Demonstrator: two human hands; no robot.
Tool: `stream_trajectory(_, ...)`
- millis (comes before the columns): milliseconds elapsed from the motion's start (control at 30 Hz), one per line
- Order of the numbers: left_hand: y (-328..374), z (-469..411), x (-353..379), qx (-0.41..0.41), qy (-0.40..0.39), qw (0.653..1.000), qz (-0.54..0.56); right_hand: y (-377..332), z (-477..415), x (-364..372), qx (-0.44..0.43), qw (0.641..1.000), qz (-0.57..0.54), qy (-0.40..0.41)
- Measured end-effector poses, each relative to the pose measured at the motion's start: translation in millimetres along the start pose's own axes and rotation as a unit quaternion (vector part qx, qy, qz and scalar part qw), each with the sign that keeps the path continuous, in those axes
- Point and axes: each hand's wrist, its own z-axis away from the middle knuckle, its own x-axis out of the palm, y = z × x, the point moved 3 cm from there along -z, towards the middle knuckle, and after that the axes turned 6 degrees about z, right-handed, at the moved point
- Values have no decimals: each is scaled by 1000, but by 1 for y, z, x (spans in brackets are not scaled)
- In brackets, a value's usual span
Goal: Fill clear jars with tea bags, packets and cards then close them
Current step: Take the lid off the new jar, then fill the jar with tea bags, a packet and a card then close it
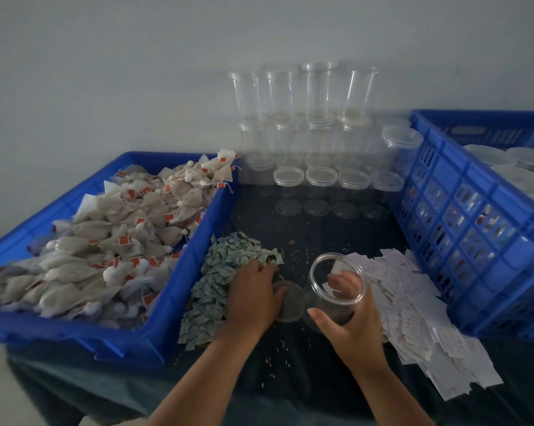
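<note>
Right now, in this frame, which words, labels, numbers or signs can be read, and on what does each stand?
None can be read.
Red tags on the tea bags: any mark too small.
White cards: faint reddish print, blurred.
Green-patterned packets: print too small.
Clear jar in the right hand: no label seen.

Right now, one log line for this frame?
right hand: holds lidless clear jar, tilted | left hand: on packet pile, grip unclear | card pile: right of jar
</note>
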Motion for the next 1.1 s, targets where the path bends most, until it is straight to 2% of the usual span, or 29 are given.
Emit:
stream_trajectory(100,10,-2,-21,21,34,999,24,3,1,2,-8,1000,9,-25)
stream_trajectory(233,10,-23,-90,39,53,996,55,6,2,5,-28,997,23,-71)
stream_trajectory(333,-13,-51,-142,-1,35,998,52,2,3,8,-38,994,34,-99)
stream_trajectory(400,-39,-70,-165,-64,-17,998,-11,-2,4,9,-42,993,37,-106)
stream_trajectory(467,-74,-83,-178,-133,-96,980,-114,-4,4,10,-46,992,43,-106)
stream_trajectory(533,-110,-81,-181,-197,-209,936,-202,-5,3,9,-48,992,46,-104)
stream_trajectory(600,-137,-69,-170,-238,-327,884,-233,-3,2,8,-46,992,46,-104)
stream_trajectory(667,-155,-57,-155,-243,-393,850,-254,0,2,9,-39,993,43,-105)
stream_trajectory(733,-163,-52,-146,-220,-379,855,-276,1,2,10,-33,993,40,-107)
stream_trajectory(800,-164,-53,-148,-214,-342,882,-244,1,1,9,-26,993,33,-106)
stream_trajectory(967,-154,-66,-176,-207,-168,961,-75,2,1,9,-19,994,37,-104)
stream_trajectory(1100,-133,-69,-198,-169,-42,983,63,4,2,9,-8,994,22,-105)
